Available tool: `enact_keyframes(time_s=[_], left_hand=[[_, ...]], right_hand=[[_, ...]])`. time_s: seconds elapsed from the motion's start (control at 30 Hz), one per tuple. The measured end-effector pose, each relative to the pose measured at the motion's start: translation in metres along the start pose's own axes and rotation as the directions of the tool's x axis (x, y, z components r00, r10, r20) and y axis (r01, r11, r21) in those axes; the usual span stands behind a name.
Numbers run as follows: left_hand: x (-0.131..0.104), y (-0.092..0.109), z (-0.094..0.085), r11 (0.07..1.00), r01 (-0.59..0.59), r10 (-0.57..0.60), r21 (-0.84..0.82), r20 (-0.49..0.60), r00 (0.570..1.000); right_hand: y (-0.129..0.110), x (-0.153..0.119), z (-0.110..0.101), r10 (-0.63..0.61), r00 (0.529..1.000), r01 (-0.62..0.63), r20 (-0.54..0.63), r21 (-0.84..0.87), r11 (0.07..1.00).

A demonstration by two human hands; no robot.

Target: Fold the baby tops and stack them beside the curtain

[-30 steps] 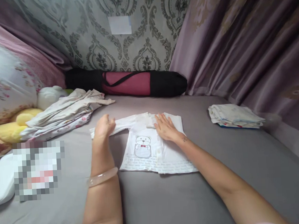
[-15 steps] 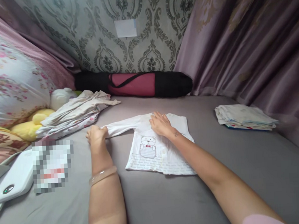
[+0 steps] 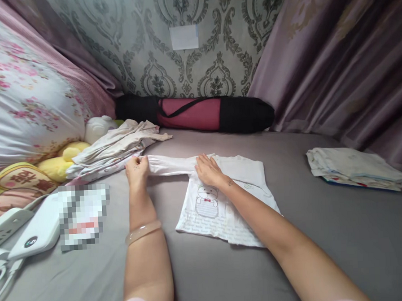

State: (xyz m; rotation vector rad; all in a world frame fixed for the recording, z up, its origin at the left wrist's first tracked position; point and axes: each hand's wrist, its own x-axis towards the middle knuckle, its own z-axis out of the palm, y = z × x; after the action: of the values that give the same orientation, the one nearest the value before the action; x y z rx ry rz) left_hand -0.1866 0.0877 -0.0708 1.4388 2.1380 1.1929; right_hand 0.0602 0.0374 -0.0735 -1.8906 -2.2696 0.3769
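Observation:
A small white shirt with a printed bear on its front lies spread on the grey bed sheet. My left hand is closed on the cuff end of its left-side sleeve, which stretches out straight. Flat on the shirt's upper front, near that sleeve's shoulder, rests my right hand with its fingers extended. Part of the shirt's right side is hidden under my right forearm.
Crumpled clothes lie at the left beside a yellow plush toy. Nearer are a white power bank and a power strip. Folded clothes sit at the right. A black and maroon long bag lies along the wall.
My right hand has shifted toward the sleeve's shoulder, and the sleeve looks straighter and flatter. The left hand still holds the cuff. The whole view has turned slightly left.

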Motion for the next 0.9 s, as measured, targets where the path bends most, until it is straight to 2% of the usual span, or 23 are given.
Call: enact_keyframes(time_s=[0.1, 0.23, 0.37, 0.47, 0.57, 0.67, 0.73, 0.8, 0.9], left_hand=[[0.001, 0.007, 0.004, 0.971, -0.014, 0.007, -0.239, -0.032, 0.999], [-0.005, 0.025, 0.001, 0.878, 0.054, -0.074, -0.476, -0.025, 0.997], [-0.016, 0.050, -0.008, 0.701, 0.222, -0.183, -0.677, 0.130, 0.974], [-0.024, 0.070, -0.010, 0.577, 0.286, -0.139, -0.765, 0.253, 0.957], [-0.035, 0.091, -0.005, 0.548, 0.293, -0.058, -0.783, 0.314, 0.948], [-0.050, 0.110, 0.001, 0.592, 0.204, 0.047, -0.780, 0.286, 0.957], [-0.059, 0.119, 0.003, 0.628, 0.064, 0.145, -0.776, 0.198, 0.969], [-0.066, 0.124, 0.005, 0.640, -0.057, 0.241, -0.767, 0.129, 0.962], [-0.071, 0.126, 0.012, 0.613, -0.078, 0.298, -0.786, 0.138, 0.945]], right_hand=[[-0.009, 0.007, 0.007, 0.023, 0.999, -0.025, 0.031, 0.055, 0.998], [-0.014, 0.009, 0.014, 0.077, 0.995, -0.082, 0.060, 0.085, 0.993], [-0.017, 0.009, 0.017, 0.096, 0.995, -0.098, 0.041, 0.063, 0.993], [-0.017, 0.011, 0.018, 0.106, 0.994, -0.107, 0.041, 0.045, 0.993], [-0.017, 0.015, 0.016, 0.115, 0.990, -0.117, 0.077, 0.020, 0.993], [-0.016, 0.020, 0.014, 0.124, 0.987, -0.123, 0.107, -0.011, 0.992], [-0.016, 0.022, 0.015, 0.132, 0.984, -0.130, 0.118, -0.028, 0.991], [-0.016, 0.023, 0.016, 0.134, 0.984, -0.131, 0.113, -0.031, 0.991], [-0.017, 0.022, 0.014, 0.111, 0.991, -0.111, 0.070, -0.004, 0.994]])
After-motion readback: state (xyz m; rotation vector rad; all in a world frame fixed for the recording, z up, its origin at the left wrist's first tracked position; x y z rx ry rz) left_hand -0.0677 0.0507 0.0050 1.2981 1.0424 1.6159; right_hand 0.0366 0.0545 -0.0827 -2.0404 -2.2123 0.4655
